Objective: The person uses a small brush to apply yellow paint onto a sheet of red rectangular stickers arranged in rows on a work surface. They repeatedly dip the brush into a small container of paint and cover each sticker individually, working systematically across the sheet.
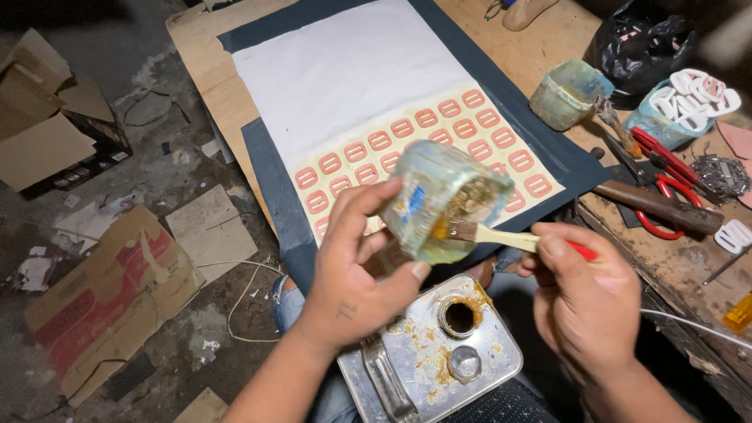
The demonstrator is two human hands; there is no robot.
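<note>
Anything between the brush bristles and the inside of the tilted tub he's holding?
Nothing visible. The left hand holds the plastic tub tilted with its mouth toward the brush, which the right hand grips. The bristles already sit at the tub's open rim, above the metal can.
</note>
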